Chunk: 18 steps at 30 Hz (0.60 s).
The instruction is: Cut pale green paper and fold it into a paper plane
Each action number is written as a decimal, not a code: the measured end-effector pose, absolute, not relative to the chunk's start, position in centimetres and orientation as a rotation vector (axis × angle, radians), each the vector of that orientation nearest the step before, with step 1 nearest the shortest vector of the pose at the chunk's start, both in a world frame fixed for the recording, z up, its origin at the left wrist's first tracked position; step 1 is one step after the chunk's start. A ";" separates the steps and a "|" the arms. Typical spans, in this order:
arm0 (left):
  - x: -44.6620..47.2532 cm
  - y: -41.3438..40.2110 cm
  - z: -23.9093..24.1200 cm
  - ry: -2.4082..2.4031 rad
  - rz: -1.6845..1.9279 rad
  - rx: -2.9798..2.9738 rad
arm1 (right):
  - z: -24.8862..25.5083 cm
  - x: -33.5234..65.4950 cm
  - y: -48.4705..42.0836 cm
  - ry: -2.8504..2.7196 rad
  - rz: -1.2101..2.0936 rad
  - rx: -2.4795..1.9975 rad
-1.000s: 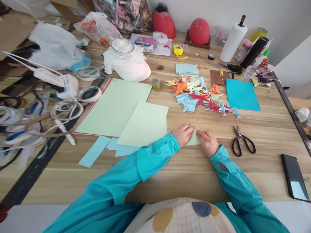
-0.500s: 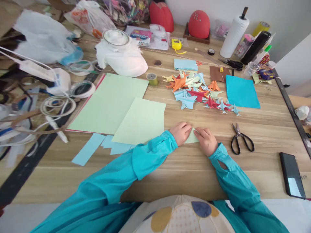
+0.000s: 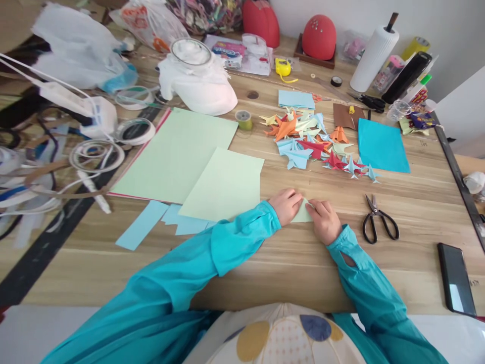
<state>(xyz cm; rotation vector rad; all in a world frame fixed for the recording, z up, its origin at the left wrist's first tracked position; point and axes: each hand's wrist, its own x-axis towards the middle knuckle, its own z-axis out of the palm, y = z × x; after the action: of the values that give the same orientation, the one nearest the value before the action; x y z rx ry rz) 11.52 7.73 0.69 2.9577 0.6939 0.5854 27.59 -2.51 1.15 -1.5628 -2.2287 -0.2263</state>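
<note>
A small folded piece of pale green paper (image 3: 302,214) lies on the wooden table between my hands. My left hand (image 3: 285,206) presses its left side with closed fingers. On the other side, my right hand (image 3: 324,220) pinches the paper near its upper right edge. Part of the paper is hidden under my fingers. Beyond my hands is a pile of folded paper cranes (image 3: 299,139) in orange, red, pale blue and pale green. Left of my left hand lies a larger pale green sheet (image 3: 227,184), overlapping a stack of big green sheets (image 3: 178,151).
Scissors (image 3: 376,220) with black handles lie to the right of my right hand, and a phone (image 3: 456,278) is farther right. A blue cloth-like square (image 3: 383,145) sits beyond the scissors. Blue paper strips (image 3: 142,225) lie at left, near tangled cables (image 3: 96,156).
The whole view has shifted slightly, so the table things appear a little farther right. Both hands stay on the small green paper, with barely any movement.
</note>
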 end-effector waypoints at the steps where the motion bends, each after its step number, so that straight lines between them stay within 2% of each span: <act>1: 11.5 7.7 0.7 0.681 0.596 2.961 | 1.1 27.6 -2.5 -2.231 -0.222 -1.565; 18: 11.5 7.7 0.9 0.712 0.596 2.884 | 1.0 27.6 -2.6 -2.235 -0.228 -1.609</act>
<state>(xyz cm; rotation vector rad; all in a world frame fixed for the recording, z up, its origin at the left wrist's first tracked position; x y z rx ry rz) 11.47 7.65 0.91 2.8839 0.7123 0.5958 27.60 -2.57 1.01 -1.6085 -2.2354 -0.2279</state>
